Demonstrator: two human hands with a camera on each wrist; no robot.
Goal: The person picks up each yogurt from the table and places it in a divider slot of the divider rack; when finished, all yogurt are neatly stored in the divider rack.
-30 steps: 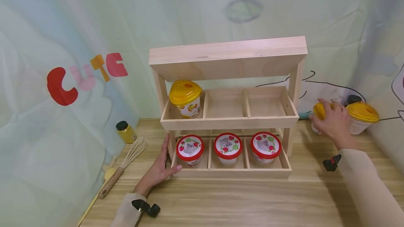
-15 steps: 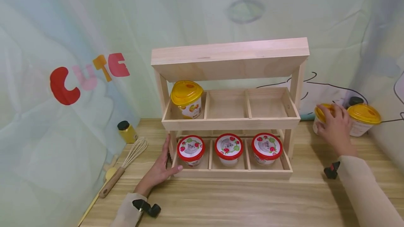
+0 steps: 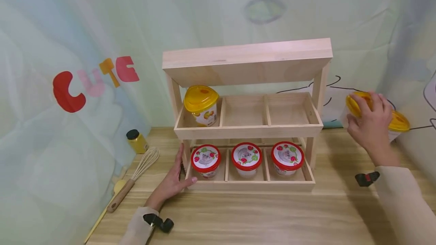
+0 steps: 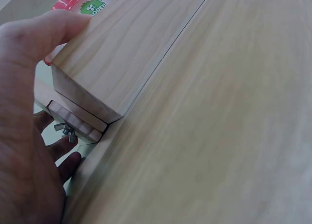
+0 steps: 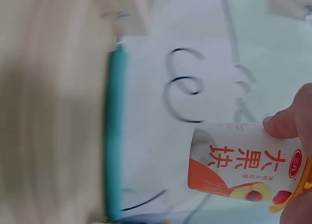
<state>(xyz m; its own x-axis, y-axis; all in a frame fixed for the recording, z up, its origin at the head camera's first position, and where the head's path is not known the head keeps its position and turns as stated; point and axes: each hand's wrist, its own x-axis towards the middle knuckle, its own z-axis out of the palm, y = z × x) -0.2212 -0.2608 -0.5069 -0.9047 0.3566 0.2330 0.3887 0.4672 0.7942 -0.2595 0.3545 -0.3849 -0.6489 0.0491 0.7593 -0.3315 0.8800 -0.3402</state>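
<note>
Off the table at the right, my right hand [image 3: 371, 124] grips a yogurt cup with a yellow lid [image 3: 354, 105] by its top. In the right wrist view this yogurt cup [image 5: 241, 163] lies sideways in frame, white and orange with fruit prints, the thumb on its wall. My left hand [image 3: 172, 179] holds the lower left corner of a two-tier wooden rack [image 3: 248, 134]; the left wrist view has its thumb over the front board and fingers beside a wing nut [image 4: 66, 130]. Another yellow-lidded cup [image 3: 201, 105] stands in the upper left compartment. Three red-lidded cups [image 3: 246, 158] fill the lower tier.
Behind my right hand, partly hidden, is another yellow-lidded cup [image 3: 398, 122]. Left of the rack lie a whisk [image 3: 136, 177] and a small yellow jar with a black lid [image 3: 137, 141]. A printed curtain [image 3: 218, 10] hangs behind the table [image 3: 255, 218].
My right hand has closed round the yellow-lidded yogurt cup and lifted it up off the table, slightly to the right. The left hand has stayed at the rack's corner.
</note>
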